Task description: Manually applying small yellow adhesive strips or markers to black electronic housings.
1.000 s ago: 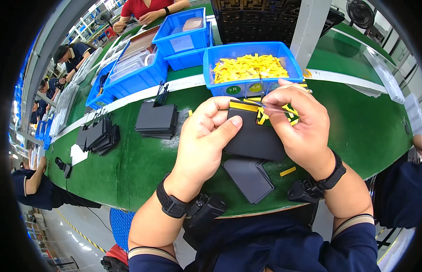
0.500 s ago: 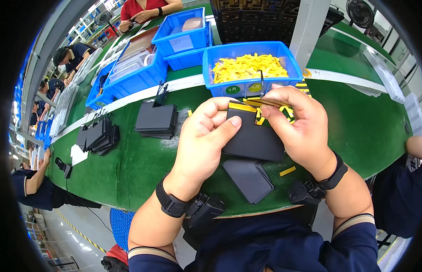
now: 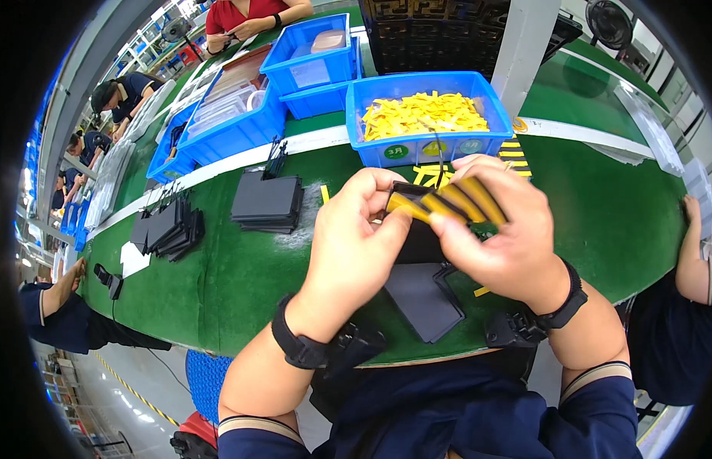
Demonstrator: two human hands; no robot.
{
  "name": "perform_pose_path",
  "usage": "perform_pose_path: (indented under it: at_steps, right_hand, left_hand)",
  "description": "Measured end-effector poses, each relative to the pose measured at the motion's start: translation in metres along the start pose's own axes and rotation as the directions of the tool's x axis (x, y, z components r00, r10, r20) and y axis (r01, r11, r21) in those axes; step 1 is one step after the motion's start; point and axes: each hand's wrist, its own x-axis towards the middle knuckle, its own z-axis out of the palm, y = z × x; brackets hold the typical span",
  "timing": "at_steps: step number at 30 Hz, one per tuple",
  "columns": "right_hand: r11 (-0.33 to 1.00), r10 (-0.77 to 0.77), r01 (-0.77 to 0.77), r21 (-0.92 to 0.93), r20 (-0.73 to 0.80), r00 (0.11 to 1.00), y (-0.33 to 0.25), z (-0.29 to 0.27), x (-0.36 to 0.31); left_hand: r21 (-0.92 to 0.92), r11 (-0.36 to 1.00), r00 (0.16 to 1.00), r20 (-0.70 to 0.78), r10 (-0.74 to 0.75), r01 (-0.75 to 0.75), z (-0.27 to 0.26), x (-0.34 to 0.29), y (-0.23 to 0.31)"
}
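Gripping one black flat piece (image 3: 419, 237) together, the left hand (image 3: 354, 243) and right hand (image 3: 503, 237) pinch yellow strips (image 3: 455, 203); blue bin (image 3: 426, 115) at 12 o'clock.

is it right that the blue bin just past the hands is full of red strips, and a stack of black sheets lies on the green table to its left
Not quite. The strips in the blue bin are yellow, not red, as the head view shows. The rest holds: the bin stands just past the left hand and right hand, and a stack of black sheets lies on the green table to its left.
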Motion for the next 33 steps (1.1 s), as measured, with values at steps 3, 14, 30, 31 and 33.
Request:
perform_pose_path:
  at_steps: [3,14,30,31,33]
  right_hand:
    - [0.888,0.455,-0.446,0.113,-0.079,0.887,0.009,-0.003,0.001]
    - [0.866,0.491,-0.482,0.132,-0.038,0.871,0.000,-0.009,0.011]
    - [0.816,0.508,-0.516,0.259,0.103,0.855,0.006,-0.008,0.005]
    - [0.794,0.531,-0.531,0.297,0.088,0.843,0.007,-0.006,0.003]
    - [0.770,0.553,-0.543,0.334,0.074,0.830,0.008,-0.004,0.003]
  left_hand:
    - [-0.109,0.980,0.977,0.150,-0.151,0.168,-0.010,0.005,-0.003]
    - [0.026,0.998,0.977,0.203,0.057,-0.064,0.006,0.000,0.001]
    - [0.105,0.989,0.982,0.168,0.087,-0.106,0.011,-0.002,0.003]
    - [0.106,0.989,0.982,0.169,0.081,-0.100,0.011,-0.002,0.003]
    - [0.107,0.990,0.983,0.168,0.076,-0.095,0.011,-0.001,0.002]
